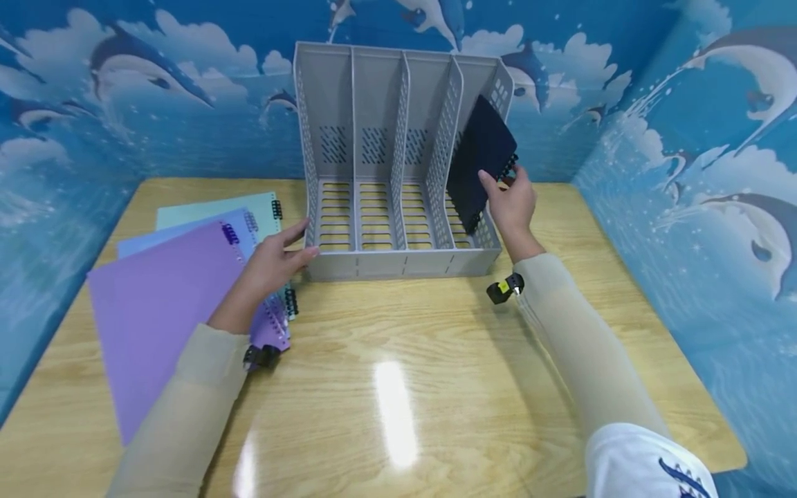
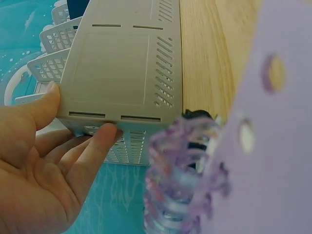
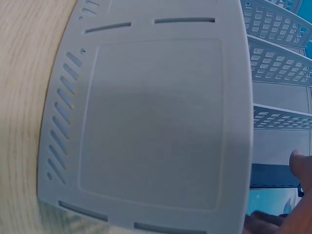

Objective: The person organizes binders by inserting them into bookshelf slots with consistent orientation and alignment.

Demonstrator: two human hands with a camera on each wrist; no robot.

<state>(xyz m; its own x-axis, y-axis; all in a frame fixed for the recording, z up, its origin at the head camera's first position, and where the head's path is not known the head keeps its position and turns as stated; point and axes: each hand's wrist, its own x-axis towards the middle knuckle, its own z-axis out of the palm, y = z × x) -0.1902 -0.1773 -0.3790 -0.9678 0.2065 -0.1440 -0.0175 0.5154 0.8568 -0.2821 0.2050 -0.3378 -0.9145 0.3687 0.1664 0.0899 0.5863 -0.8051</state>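
From the head camera: grey file rack upright at the back of the wooden table, four slots open to the front. Right hand pinching the dark navy notebook by its spiral edge, thumb on the near face, fingers behind; notebook tilted, lower corner already inside the rightmost slot, upper part leaning out over the side wall. Left hand spread, fingertips against the rack's left front corner, probably bracing it against sliding. Beneath that wrist, fanned flat: purple notebook, pale blue notebook, mint notebook, well apart from the rack's slots.

From the left wrist: same rack seen on its outer side wall, thumb and one finger resting on its edge, straight rather than curled; purple spiral binding blurred and close. Contact plain here, only suggested from above.

From the right wrist: mostly the rack's opposite side panel filling the view, a dark sliver of the navy notebook at lower right beside blurred fingertips. Pinch itself not readable here; slot placement clear only from the head view.
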